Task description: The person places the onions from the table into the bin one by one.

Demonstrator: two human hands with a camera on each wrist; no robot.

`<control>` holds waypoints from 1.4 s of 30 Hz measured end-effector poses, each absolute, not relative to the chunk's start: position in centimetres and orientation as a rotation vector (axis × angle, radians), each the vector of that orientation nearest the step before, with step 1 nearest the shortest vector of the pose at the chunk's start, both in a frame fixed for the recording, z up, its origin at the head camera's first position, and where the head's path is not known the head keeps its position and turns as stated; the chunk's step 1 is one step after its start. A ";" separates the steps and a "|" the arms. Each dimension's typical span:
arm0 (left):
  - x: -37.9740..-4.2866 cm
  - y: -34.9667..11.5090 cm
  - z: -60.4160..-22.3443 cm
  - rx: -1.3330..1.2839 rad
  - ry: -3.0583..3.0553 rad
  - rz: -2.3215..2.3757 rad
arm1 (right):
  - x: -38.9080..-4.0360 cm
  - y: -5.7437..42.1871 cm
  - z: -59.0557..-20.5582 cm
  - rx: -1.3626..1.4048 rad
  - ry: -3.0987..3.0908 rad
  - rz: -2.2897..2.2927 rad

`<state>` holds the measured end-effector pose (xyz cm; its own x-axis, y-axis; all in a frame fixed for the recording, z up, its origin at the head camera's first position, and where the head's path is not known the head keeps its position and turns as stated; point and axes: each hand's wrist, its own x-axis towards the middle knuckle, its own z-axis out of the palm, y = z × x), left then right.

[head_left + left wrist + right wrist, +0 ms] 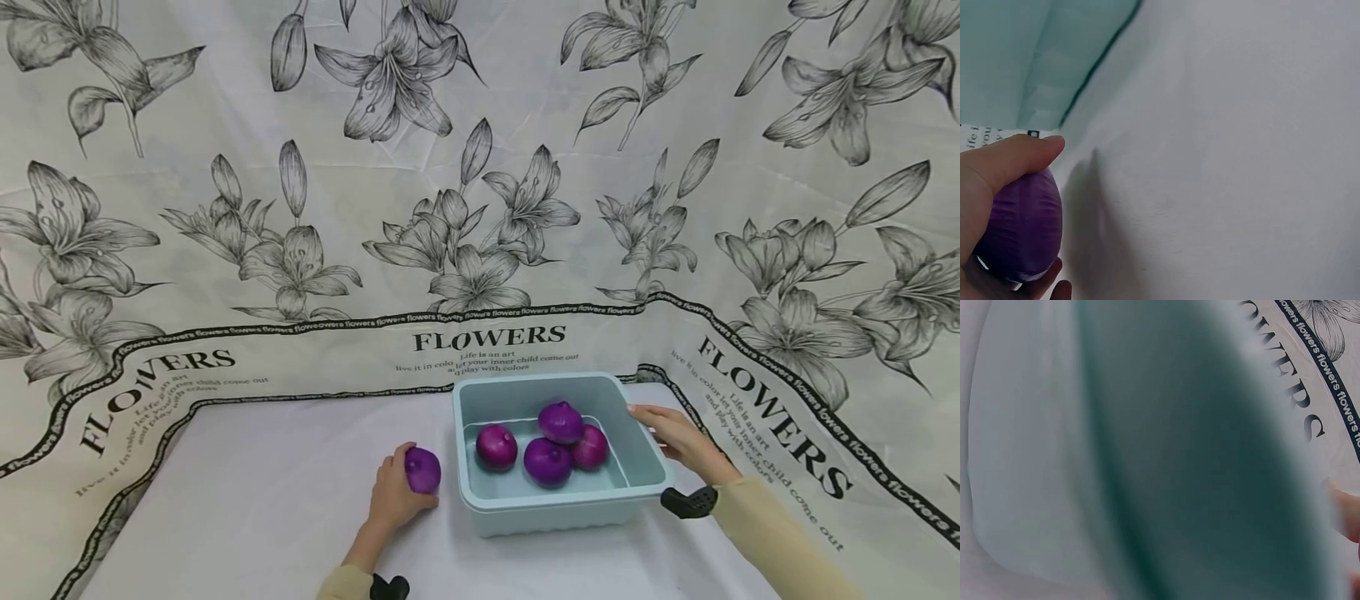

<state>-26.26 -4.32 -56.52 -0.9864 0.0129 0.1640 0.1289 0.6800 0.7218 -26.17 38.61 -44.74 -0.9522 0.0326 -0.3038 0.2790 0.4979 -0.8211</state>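
My left hand (395,492) grips a purple onion (423,471) just left of a pale blue plastic bin (555,518). In the left wrist view, thumb and fingers wrap round the onion (1032,225), close over the white surface. Inside the bin lie several more purple onions; one of them (560,422) rests on top of the others, and another (497,447) sits apart at the left. With its fingers over the rim, my right hand (681,437) holds the bin's right side. Only some fingertips (1349,512) show at the edge of the right wrist view.
A white cloth (247,492) covers the surface beneath the bin. Behind it and at both sides hangs a pale curtain (495,350) with flower drawings and black lettering. The bin stands near its back right part.
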 end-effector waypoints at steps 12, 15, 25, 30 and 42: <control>-25.6 -5.0 -53.7 -0.095 -2.617 -1.425 | -26.3 38.5 -44.9 0.261 2.536 -1.410; -25.3 -4.8 -53.2 -0.087 -2.599 -1.417 | -26.5 38.5 -45.1 0.299 2.537 -1.393; -24.8 -4.4 -50.1 0.009 -2.564 -1.371 | -26.5 38.5 -45.0 0.304 2.538 -1.402; -24.7 -3.9 -48.1 0.045 -2.497 -1.408 | -26.6 38.4 -44.9 0.310 2.535 -1.392; -24.8 -1.1 -44.1 -0.107 -2.442 -1.544 | -26.5 38.4 -45.0 0.314 2.552 -1.402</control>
